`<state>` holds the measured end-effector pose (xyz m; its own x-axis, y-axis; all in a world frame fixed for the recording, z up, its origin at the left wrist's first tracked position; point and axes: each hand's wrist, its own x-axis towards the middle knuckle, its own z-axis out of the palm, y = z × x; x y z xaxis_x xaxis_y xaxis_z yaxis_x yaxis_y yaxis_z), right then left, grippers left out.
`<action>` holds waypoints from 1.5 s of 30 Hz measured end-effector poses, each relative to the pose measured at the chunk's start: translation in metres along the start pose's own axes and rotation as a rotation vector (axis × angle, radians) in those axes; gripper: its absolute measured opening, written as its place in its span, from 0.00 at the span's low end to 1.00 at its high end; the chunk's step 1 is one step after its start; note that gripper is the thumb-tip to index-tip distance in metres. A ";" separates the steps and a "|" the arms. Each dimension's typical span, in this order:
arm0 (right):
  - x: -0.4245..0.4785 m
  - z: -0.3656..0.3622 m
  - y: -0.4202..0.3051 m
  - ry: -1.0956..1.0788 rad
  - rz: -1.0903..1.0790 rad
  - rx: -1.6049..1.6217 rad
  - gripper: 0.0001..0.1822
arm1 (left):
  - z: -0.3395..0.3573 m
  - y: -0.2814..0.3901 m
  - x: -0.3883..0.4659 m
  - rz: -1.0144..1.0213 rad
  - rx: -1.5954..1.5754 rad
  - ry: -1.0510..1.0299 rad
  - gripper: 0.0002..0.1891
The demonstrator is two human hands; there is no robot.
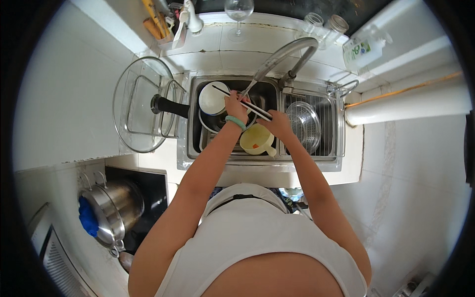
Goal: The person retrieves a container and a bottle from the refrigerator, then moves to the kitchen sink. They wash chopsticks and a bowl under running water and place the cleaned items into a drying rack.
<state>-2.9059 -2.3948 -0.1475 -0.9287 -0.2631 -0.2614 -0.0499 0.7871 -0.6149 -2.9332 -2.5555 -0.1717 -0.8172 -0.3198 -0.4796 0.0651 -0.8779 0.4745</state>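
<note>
Both hands are over the left basin of a steel sink (190, 146), on a bundle of chopsticks (260, 112) with black and white parts. My left hand (236, 105), with a green bangle at the wrist, grips them near the middle, and a dark tip juts out past it to the upper left. My right hand (279, 125) holds their lower right end. The faucet (272, 61) reaches down to just above my left hand. Below lie a white bowl (212, 98), a partly hidden round vessel (209, 124) and a yellow handled bowl (256, 135) containing an orange scrap (255, 146).
A wire rack (328, 130) and perforated steel strainer (304, 128) occupy the right basin. A glass lid (130, 111) stands left of the sink. Behind are a stemmed glass (239, 15), jars (336, 26) and a pump bottle (363, 50). A steel pot (118, 206) sits on the cooktop.
</note>
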 end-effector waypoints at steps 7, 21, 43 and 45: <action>-0.032 -0.007 -0.012 -0.082 -0.252 -0.160 0.23 | -0.012 -0.031 -0.004 -0.008 0.186 0.214 0.08; -0.044 -0.020 -0.027 -0.555 0.230 0.412 0.16 | -0.050 0.020 0.029 -0.294 -0.028 0.015 0.12; -0.042 -0.005 -0.026 -0.332 0.071 -0.168 0.26 | -0.026 0.010 -0.013 0.157 0.637 0.096 0.18; -0.039 0.002 -0.027 -0.274 0.045 -0.187 0.26 | -0.017 0.015 -0.011 0.150 0.687 0.163 0.15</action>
<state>-2.8674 -2.4070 -0.1221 -0.7991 -0.3461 -0.4915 -0.1010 0.8833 -0.4577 -2.9136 -2.5710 -0.1716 -0.7287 -0.5154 -0.4510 -0.2485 -0.4146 0.8754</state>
